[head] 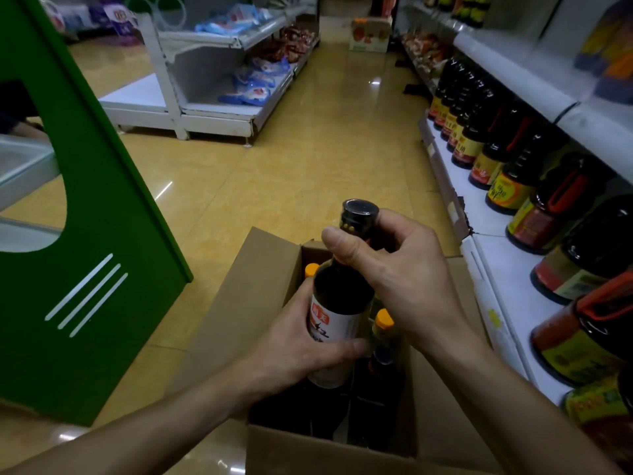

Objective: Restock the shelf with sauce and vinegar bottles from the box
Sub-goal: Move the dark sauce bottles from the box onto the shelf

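Note:
A dark glass bottle [342, 296] with a black cap and a white and orange label is held upright over the open cardboard box [239, 303] on the floor. My left hand [301, 347] wraps its labelled body from the left. My right hand [400, 265] grips its neck just below the cap. More bottles stand in the box, two with orange caps [383, 318] and a dark-capped one [382, 358]. The white shelf [507, 269] to the right carries a long row of dark sauce bottles [513, 186] with red and yellow labels.
A green panel [85, 234] with three white slots stands at the left beside the box. A white shelf unit [212, 108] with blue packets is across the yellow tiled aisle. A carton [370, 34] sits at the aisle's far end.

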Available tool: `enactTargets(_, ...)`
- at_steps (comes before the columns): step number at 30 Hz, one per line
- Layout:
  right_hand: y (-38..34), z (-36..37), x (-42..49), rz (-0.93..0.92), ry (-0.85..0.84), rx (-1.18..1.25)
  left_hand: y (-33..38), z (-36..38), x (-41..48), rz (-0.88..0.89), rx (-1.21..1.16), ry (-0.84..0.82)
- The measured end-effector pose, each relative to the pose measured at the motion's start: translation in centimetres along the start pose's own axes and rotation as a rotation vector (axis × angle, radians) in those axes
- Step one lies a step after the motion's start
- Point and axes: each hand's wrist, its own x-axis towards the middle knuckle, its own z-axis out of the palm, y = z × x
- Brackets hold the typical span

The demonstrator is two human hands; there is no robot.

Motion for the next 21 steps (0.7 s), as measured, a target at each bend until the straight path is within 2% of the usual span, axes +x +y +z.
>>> enactTargets(12, 0.0, -1.0, 1.6, -0.003, -0.175, -0.1, 3.8, -1.0, 2.7, 0.106, 0.048, 0.253)
enactTargets(18, -4.0, -1.3, 4.1, -0.036, -0.069, -0.126, 9.9, -0.4, 4.1, 0.108, 0.188, 0.439)
enactTargets(21, -7.8, -2.3, 5.6, -0.036, -0.051, -0.139, 14.1, -0.7, 4.4, 0.036, 0.198, 0.428)
